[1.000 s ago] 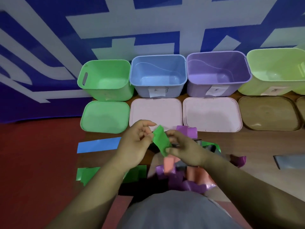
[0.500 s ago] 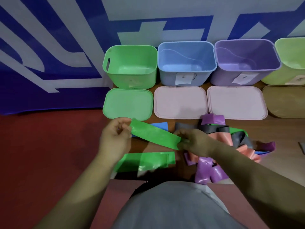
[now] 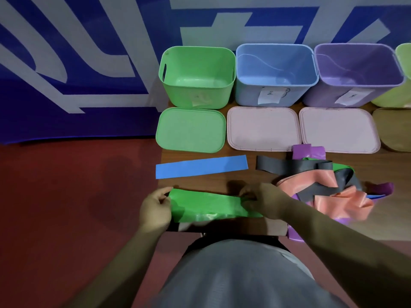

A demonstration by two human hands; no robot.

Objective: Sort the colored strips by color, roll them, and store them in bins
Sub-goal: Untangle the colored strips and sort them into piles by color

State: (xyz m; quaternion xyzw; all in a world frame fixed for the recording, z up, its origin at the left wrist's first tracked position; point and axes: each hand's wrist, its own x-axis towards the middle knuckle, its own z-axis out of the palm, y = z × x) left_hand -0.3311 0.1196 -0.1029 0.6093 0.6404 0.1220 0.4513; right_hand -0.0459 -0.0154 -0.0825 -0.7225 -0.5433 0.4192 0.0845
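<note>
Plain grey fabric garment (image 3: pixel 235 276) over torso, smooth, faint lengthwise folds, no print. Left hand (image 3: pixel 155 210) and right hand (image 3: pixel 264 201) bare; forearms bare to frame edge.

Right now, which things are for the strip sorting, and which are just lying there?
For the job: green strip, held by left hand and right hand; blue strip; mixed strip pile; green bin, blue bin, purple bin.
Just lying there: green lid, pink lids, wall banner.

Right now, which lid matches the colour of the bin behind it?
The green lid, before the green bin. The left pink lid fronts the blue bin; the right pink lid fronts the purple bin.
</note>
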